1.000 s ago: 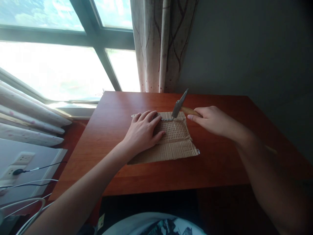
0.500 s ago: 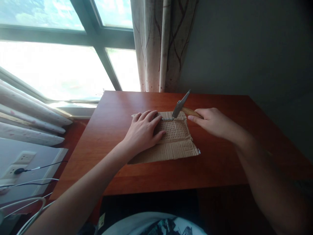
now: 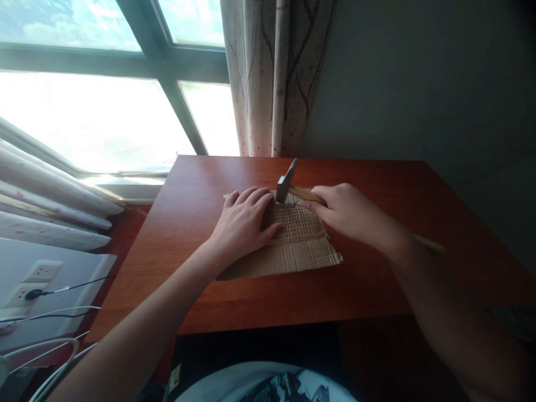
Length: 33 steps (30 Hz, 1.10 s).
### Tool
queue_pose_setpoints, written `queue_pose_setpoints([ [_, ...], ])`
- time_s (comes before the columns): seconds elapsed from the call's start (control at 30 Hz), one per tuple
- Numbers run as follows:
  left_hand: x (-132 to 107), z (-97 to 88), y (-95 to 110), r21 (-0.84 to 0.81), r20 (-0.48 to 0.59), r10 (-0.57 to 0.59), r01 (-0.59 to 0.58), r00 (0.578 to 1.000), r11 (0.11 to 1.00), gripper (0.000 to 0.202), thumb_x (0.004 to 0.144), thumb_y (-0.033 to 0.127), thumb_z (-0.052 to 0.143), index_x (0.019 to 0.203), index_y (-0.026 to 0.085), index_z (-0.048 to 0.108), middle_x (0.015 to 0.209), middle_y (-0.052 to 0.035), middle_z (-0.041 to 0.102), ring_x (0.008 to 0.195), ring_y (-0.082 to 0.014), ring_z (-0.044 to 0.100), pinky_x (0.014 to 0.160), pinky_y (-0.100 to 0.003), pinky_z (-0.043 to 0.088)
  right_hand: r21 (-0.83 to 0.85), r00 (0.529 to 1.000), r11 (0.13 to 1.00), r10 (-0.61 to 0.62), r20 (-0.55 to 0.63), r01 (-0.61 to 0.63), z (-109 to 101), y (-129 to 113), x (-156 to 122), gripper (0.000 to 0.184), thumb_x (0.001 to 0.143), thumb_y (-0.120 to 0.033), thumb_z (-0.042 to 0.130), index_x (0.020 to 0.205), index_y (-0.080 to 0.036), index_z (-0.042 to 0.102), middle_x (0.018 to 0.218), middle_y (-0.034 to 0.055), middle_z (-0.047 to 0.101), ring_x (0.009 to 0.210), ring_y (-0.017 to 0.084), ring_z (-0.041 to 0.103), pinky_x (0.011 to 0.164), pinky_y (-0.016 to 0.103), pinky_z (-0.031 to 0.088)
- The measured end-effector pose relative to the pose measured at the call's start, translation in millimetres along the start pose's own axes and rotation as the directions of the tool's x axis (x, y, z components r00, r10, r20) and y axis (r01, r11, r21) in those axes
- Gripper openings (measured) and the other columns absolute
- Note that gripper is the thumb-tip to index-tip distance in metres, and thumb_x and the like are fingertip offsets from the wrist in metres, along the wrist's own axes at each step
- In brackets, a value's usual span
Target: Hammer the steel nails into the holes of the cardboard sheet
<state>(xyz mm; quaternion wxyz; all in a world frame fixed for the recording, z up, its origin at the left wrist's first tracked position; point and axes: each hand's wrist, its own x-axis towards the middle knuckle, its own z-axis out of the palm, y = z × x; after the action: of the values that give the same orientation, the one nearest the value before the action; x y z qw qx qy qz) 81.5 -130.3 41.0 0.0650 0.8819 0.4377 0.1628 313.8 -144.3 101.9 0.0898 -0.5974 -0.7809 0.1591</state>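
Note:
A perforated brown board [image 3: 299, 223] lies on a sheet of cardboard [image 3: 293, 258] on the red-brown wooden table [image 3: 201, 184]. My left hand [image 3: 245, 223] lies flat on the board's left part, fingers stretched out. My right hand [image 3: 349, 212] is closed round the wooden handle of a small hammer [image 3: 287, 187]. The hammer's metal head stands over the board's far edge, close to a row of small nails [image 3: 288, 204] and just beyond my left fingertips. The handle's end [image 3: 429, 244] sticks out past my right forearm.
A window [image 3: 104, 111] fills the left, with a patterned curtain [image 3: 276, 78] behind the table and a grey wall [image 3: 419, 84] to the right. Rolled curtain folds [image 3: 54, 212], a wall socket [image 3: 36, 273] and cables [image 3: 54, 318] are at the lower left.
My right hand has moved the hammer to the left along the board's far edge, nearer my left fingers. My left hand has stayed on the board.

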Motion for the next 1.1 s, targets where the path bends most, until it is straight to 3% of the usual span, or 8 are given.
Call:
queue_pose_setpoints([
  [0.2, 1, 0.0, 1, -0.029, -0.011, -0.029, 0.028, 1.0, 0.999, 0.068, 0.089, 0.047, 0.063, 0.145, 0.017, 0.039, 0.145, -0.0146, 0.056, 0.139, -0.0325, 0.044, 0.116, -0.054, 0.028, -0.102, 1.0, 0.995, 0.009, 0.016, -0.007, 3, -9, 8, 0.033, 0.098, -0.043, 0.048, 0.077, -0.021, 0.059, 0.07, 0.0035, 0.062, 0.061, 0.015, 0.051, 0.057, 0.031, 0.025],
  [0.77, 1, -1.4, 2, -0.025, 0.001, -0.028, 0.028, 1.0, 0.999, 0.063, 0.089, 0.046, 0.063, 0.142, 0.018, 0.043, 0.144, -0.014, 0.056, 0.139, -0.0329, 0.044, 0.116, -0.054, 0.028, -0.119, 1.0, 0.993, 0.004, 0.009, -0.003, 3, -11, 4, 0.032, 0.098, -0.043, 0.048, 0.076, -0.021, 0.057, 0.071, 0.0039, 0.063, 0.063, 0.015, 0.052, 0.059, 0.03, 0.025],
  [1.1, 0, 0.6, 1, -0.031, 0.005, -0.029, 0.029, 1.0, 0.999, 0.068, 0.091, 0.049, 0.06, 0.148, 0.018, 0.038, 0.148, -0.015, 0.053, 0.141, -0.0331, 0.042, 0.117, -0.054, 0.026, -0.092, 0.998, 0.994, 0.054, 0.014, -0.052, 0, 0, -3, 0.034, 0.098, -0.045, 0.047, 0.075, -0.021, 0.055, 0.071, 0.0039, 0.063, 0.062, 0.016, 0.054, 0.058, 0.031, 0.026],
])
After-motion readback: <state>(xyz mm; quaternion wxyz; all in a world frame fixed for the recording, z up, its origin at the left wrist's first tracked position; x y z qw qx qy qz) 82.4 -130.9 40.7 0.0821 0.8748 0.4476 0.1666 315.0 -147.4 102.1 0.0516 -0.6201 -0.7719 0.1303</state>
